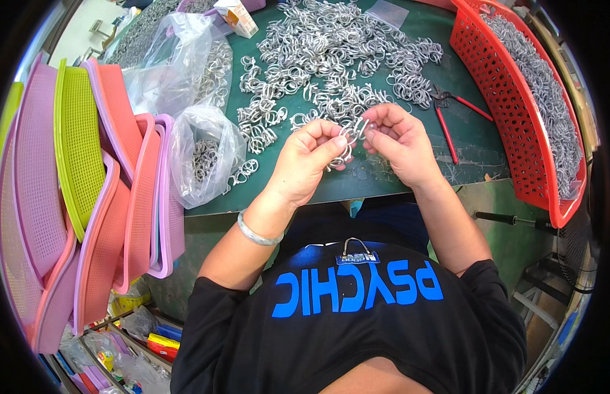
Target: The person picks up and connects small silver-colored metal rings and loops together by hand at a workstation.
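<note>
Both hands are pinching a ring cluster just below the ring pile: left hand gripping with thumb and forefinger, right hand curling fingertips around it. Red pliers are lying right of the pile.

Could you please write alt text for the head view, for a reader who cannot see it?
The left hand and right hand hold silver rings together above a green table heaped with more rings. A red basket stands right, stacked trays left.
</note>
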The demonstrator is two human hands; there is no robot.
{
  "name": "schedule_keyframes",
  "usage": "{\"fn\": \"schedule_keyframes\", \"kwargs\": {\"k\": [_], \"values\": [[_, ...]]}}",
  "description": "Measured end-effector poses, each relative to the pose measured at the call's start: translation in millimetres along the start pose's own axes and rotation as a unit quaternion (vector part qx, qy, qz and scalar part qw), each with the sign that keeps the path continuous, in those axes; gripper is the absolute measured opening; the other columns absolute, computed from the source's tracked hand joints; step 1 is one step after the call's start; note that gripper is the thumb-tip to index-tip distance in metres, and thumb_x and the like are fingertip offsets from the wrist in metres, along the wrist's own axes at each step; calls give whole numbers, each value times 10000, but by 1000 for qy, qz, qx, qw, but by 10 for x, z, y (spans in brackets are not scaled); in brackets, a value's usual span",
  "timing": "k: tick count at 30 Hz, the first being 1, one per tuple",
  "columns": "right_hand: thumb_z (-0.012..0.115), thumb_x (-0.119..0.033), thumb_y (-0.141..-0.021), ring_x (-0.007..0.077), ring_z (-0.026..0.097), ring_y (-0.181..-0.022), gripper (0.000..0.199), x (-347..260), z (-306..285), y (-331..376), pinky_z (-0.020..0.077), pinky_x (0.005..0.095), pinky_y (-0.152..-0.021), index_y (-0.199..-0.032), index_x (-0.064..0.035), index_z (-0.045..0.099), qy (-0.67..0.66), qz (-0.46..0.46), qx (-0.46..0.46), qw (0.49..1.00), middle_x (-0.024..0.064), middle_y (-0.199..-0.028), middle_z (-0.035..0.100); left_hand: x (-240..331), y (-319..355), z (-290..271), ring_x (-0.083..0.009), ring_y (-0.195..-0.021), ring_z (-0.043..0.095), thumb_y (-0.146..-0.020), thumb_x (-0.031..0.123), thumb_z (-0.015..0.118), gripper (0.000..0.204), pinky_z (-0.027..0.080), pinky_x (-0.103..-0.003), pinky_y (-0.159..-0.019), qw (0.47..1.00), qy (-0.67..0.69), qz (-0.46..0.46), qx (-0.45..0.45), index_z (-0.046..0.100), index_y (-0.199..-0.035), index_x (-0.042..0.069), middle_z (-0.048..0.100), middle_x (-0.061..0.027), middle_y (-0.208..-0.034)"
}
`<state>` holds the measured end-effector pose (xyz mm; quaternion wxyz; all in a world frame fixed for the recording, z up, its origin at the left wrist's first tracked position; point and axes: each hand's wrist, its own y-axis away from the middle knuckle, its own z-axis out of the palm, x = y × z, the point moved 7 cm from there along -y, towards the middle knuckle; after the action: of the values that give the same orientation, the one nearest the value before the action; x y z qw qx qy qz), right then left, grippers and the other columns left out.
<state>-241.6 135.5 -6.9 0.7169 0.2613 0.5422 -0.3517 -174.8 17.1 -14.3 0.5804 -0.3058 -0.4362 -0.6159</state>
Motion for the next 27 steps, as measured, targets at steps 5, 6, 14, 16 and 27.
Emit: {"fn": "schedule_keyframes", "kwargs": {"k": [5,6,14,16,27], "values": [[521,9,-790,54,520,-707,186,-8,-5,15,449,197,-632,-975,-6,530,-3,-11,4,1000,10,-844,539,14,5,32,-116,-694,562,-826,84,564,104,443,-221,-589,1000,-19,2,-15,529,-911,35,586,-43,-817],[521,8,-792,55,521,-710,182,-7,-2,18,452,199,-632,-973,-5,529,-6,-11,8,1000,10,-841,539,16,7,33,-114,-693,560,-825,83,566,101,442,-222,-588,1000,-27,3,-14,530,-905,35,584,-41,-813],[498,30,-801,63,520,-729,167,-76,10,69,443,194,-630,-964,3,527,35,-74,20,996,25,-845,535,7,-11,49,-122,-706,554,-822,79,562,251,438,-225,-600,999,-45,-6,-7,456,-1046,36,572,-50,-839],[497,37,-799,61,514,-726,165,-106,8,70,435,191,-624,-957,0,531,54,-92,21,994,23,-840,533,13,0,51,-128,-717,554,-821,75,560,350,441,-230,-609,999,-52,-5,8,413,-1136,35,566,-57,-864],[512,74,-767,46,484,-677,188,-260,-89,93,397,184,-572,-931,-10,546,196,-160,22,967,5,-807,504,-112,-54,266,-127,-789,551,-817,60,562,357,467,-256,-647,988,-31,-22,-147,402,-1136,55,527,-43,-954]]}}
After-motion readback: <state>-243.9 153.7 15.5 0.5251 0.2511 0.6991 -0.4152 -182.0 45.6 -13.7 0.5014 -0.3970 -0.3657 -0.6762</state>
